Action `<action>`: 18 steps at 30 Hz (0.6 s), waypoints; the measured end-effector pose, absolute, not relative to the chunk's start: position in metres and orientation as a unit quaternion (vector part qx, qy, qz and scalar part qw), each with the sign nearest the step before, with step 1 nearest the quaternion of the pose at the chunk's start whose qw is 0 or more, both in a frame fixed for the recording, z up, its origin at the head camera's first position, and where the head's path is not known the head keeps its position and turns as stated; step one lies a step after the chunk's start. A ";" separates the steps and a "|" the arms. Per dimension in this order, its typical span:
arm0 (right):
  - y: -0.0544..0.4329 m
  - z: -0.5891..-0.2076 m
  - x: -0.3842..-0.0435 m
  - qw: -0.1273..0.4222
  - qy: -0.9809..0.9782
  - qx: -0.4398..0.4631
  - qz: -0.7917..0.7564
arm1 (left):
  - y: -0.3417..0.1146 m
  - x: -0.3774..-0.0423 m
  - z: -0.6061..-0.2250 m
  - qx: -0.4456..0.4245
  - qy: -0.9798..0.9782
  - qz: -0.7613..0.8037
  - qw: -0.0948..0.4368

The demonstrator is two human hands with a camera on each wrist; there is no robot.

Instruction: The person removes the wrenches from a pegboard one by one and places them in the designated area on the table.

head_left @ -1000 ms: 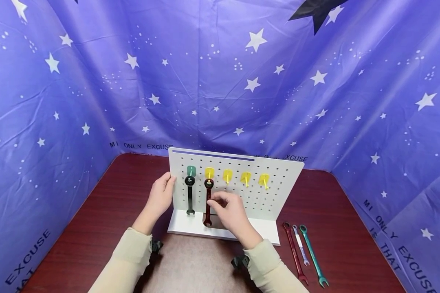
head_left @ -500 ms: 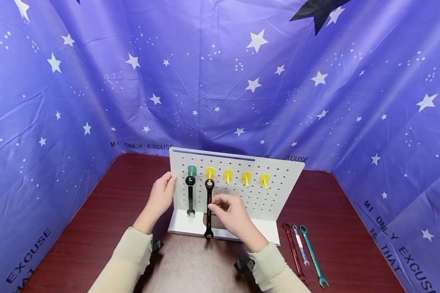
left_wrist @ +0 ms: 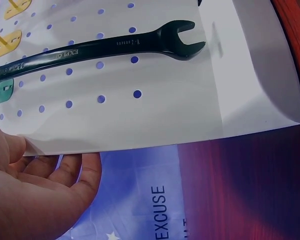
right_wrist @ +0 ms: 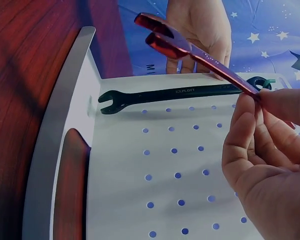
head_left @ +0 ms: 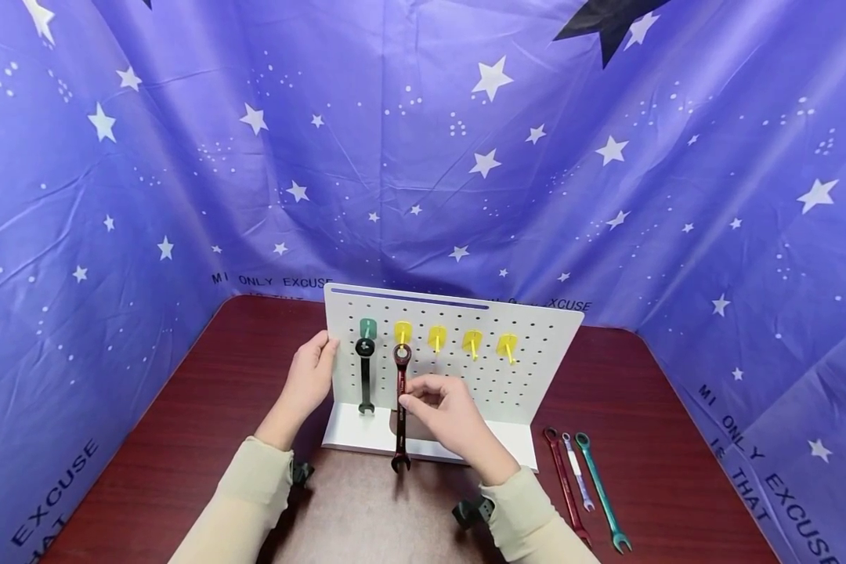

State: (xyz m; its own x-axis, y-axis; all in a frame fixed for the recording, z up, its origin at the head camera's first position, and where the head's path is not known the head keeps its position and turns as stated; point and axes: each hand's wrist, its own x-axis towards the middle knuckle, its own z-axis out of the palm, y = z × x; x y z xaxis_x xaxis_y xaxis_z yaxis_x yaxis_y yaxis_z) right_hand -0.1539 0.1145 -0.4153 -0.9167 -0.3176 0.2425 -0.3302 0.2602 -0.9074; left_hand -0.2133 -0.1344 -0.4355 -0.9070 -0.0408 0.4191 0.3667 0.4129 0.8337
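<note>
My left hand (head_left: 310, 374) grips the left edge of a white pegboard stand (head_left: 553, 333), thumb in front and fingers behind in the left wrist view. Between thumb and fingertips, my right hand (head_left: 447, 409) pinches a dark red combination wrench (right_wrist: 210, 62) by its shank. The wrench's ring end is at the second hook (head_left: 403, 332), a yellow one; whether the peg passes through cannot be told. Its open end tilts out from the board. To its left, a black-looking combination wrench (left_wrist: 100, 49) hangs from the green hook (head_left: 369, 326).
Three more yellow hooks (head_left: 473, 343) line the board to the right. Right of the stand, a red wrench (head_left: 566, 486), a small silver wrench (head_left: 578, 470) and a green wrench (head_left: 602, 493) lie on the dark red table (head_left: 666, 439). A starry blue curtain (head_left: 395, 157) surrounds the table.
The red wrench's open end has swung out from the board towards me, while its ring end stays near the second hook. My left hand keeps its hold on the board edge.
</note>
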 end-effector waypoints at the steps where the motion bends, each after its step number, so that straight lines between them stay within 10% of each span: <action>1: 0.115 -0.416 -0.154 0.006 -0.792 0.205 0.576 | -0.134 -0.213 -0.436 -0.099 -0.818 -0.533 0.191; 18: 0.119 -0.410 -0.151 -0.027 -0.756 0.214 0.618 | -0.135 -0.212 -0.435 -0.105 -0.816 -0.535 0.192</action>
State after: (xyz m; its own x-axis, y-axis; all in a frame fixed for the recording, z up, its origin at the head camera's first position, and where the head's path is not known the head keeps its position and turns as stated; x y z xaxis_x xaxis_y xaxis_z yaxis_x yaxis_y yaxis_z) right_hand -0.1512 0.1187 -0.4101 -0.9073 -0.3562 0.2235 -0.2896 0.1440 -0.9462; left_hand -0.2117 -0.1350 -0.4354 -0.9042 -0.0341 0.4258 0.3767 0.4064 0.8324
